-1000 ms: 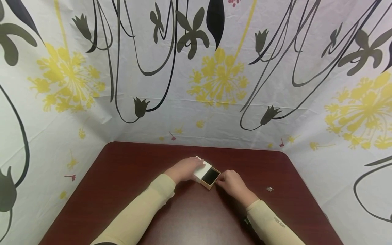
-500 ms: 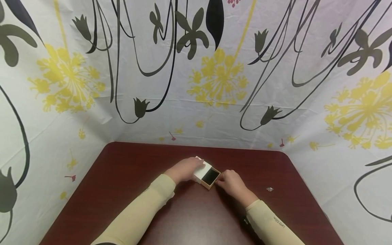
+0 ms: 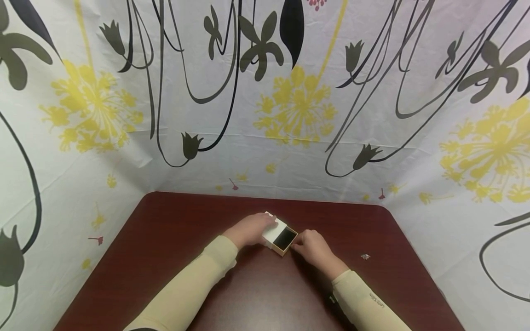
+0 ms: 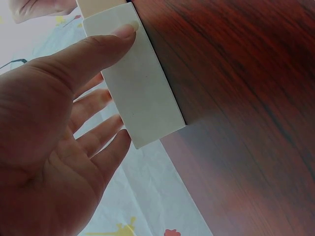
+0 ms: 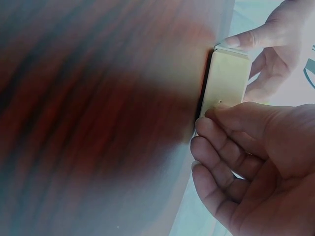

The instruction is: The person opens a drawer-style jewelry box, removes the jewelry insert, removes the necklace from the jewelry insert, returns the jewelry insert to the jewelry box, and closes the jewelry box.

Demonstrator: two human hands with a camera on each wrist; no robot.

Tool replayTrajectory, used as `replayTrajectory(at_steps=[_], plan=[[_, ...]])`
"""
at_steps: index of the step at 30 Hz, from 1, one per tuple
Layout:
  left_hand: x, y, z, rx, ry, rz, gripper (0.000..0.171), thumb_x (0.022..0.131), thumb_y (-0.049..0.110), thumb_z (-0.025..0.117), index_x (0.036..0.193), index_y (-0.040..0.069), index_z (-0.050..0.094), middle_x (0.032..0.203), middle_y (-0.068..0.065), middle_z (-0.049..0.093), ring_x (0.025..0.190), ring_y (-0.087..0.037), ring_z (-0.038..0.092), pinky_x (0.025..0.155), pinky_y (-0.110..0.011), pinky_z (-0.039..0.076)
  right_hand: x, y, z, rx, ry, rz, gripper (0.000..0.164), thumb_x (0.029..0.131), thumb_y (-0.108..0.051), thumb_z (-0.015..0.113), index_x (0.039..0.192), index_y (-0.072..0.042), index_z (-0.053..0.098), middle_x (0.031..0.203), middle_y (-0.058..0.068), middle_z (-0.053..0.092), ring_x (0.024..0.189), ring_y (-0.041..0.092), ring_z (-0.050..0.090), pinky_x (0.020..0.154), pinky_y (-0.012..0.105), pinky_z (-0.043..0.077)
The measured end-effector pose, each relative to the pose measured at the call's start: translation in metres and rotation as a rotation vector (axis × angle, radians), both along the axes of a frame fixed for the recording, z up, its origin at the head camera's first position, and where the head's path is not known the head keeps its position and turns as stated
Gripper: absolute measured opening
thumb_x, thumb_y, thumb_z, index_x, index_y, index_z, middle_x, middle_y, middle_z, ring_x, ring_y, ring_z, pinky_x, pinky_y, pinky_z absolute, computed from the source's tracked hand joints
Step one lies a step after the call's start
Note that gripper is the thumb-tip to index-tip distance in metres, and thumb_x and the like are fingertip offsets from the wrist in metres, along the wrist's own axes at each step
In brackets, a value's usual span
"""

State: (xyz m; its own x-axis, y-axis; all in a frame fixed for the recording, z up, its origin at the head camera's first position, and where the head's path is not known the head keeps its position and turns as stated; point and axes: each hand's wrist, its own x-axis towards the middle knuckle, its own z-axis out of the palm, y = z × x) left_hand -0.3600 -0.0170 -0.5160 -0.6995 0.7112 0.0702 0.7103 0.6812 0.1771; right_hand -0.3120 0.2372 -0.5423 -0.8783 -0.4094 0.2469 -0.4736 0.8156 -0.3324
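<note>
A small white sliding box (image 3: 274,232) lies on the table, its tan drawer (image 3: 282,251) partly out of the sleeve and showing a dark inside. My left hand (image 3: 253,228) grips the white sleeve (image 4: 142,93), thumb on one side and fingers along the other. At the drawer's outer end is my right hand (image 3: 313,248). Its thumb and forefinger pinch at the drawer's end face (image 5: 227,76), beside a small dark hole. The fingertips hide whatever lies between them, and the other fingers are curled.
A small shiny silvery piece (image 3: 365,256) lies on the dark red-brown table (image 3: 256,294), right of my right hand. White cloth (image 3: 232,115) with a flower print hangs behind the table and along both sides.
</note>
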Motion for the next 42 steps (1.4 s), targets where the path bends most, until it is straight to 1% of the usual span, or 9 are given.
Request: replayTrajectory(at_steps=[8,23,29,36,42], plan=[[-0.0026,0.0005,-0.0052,-0.014,0.007,0.005,0.066,0.091,0.026,0.094,0.151,0.014,0.068,0.161,-0.007,0.061,0.154,-0.029,0.05,0.126,-0.041,0.04,0.0001,-0.0008,0.0008,-0.002,0.003,0.015,0.013,0.089,-0.007,0.089,0.08,-0.015,0.085,0.082,-0.006,0.08,0.08,0.017,0.077,0.072,0.037,0.063],[-0.0022,0.0013,-0.0052,-0.024,0.015,0.004,0.069,0.091,0.034,0.094,0.152,0.016,0.067,0.16,-0.007,0.061,0.153,-0.028,0.051,0.125,-0.04,0.042,-0.0026,-0.0044,-0.0005,-0.009,-0.026,-0.017,0.012,0.09,-0.008,0.089,0.082,-0.016,0.086,0.083,-0.005,0.081,0.082,0.017,0.077,0.074,0.039,0.064],[-0.0029,0.0008,-0.0049,-0.029,0.021,0.0,0.068,0.091,0.034,0.094,0.152,0.016,0.068,0.16,-0.007,0.061,0.153,-0.028,0.051,0.125,-0.04,0.042,-0.005,-0.0059,-0.0001,-0.006,-0.024,-0.004,0.012,0.09,-0.008,0.089,0.081,-0.014,0.086,0.082,-0.004,0.08,0.08,0.017,0.076,0.072,0.039,0.063],[-0.0032,-0.0002,-0.0048,-0.023,0.015,0.001,0.068,0.091,0.034,0.094,0.151,0.016,0.068,0.16,-0.007,0.061,0.153,-0.028,0.051,0.125,-0.04,0.042,-0.0077,-0.0075,-0.0012,0.001,-0.04,-0.02,0.012,0.091,-0.009,0.089,0.081,-0.016,0.086,0.082,-0.006,0.08,0.08,0.015,0.076,0.072,0.037,0.063],[-0.0037,-0.0003,-0.0049,-0.02,0.009,0.006,0.068,0.092,0.033,0.094,0.152,0.016,0.067,0.161,-0.007,0.06,0.154,-0.028,0.05,0.125,-0.04,0.042,-0.0082,-0.0083,-0.0001,0.002,-0.031,-0.004,0.011,0.091,-0.009,0.089,0.081,-0.014,0.086,0.082,-0.005,0.08,0.079,0.016,0.076,0.071,0.037,0.063]])
